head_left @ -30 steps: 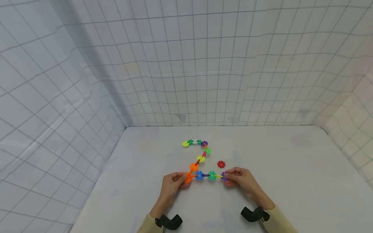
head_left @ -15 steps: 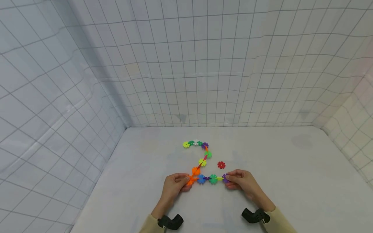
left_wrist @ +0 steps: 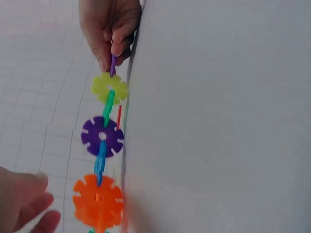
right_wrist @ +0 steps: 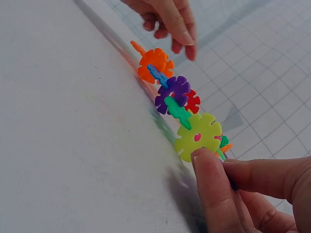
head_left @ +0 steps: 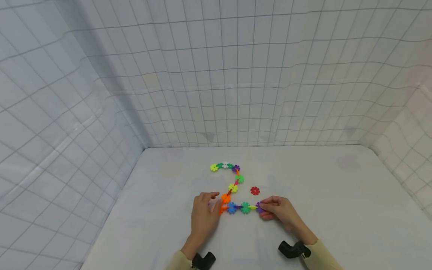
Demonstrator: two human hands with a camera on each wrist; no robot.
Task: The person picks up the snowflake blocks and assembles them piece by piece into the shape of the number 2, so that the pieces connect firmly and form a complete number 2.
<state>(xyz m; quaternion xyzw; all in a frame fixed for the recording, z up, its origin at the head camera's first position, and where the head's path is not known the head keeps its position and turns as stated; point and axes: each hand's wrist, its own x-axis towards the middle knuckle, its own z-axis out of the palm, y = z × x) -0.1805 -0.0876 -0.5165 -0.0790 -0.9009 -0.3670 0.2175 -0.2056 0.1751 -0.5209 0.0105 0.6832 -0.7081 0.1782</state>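
Observation:
A chain of notched plastic snowflake discs lies on the table, curved like a figure 2. My right hand pinches the purple disc at the chain's right end between thumb and fingers. My left hand is beside the orange discs at the lower left corner, its fingers spread and holding nothing. In the left wrist view, an orange disc stands apart from the left fingers. The right wrist view has the yellow disc right at the right fingertips, with green, purple and blue ones beyond.
A loose red disc lies inside the bend, above the chain's bottom row. White table top surrounds the chain. Grid-patterned cloth walls stand behind and at both sides. Each wrist carries a black camera mount.
My left hand has let go of the orange disc at the lower left corner and opened. My right hand keeps its pinch on the purple end disc. The chain's lower part has shifted slightly toward me.

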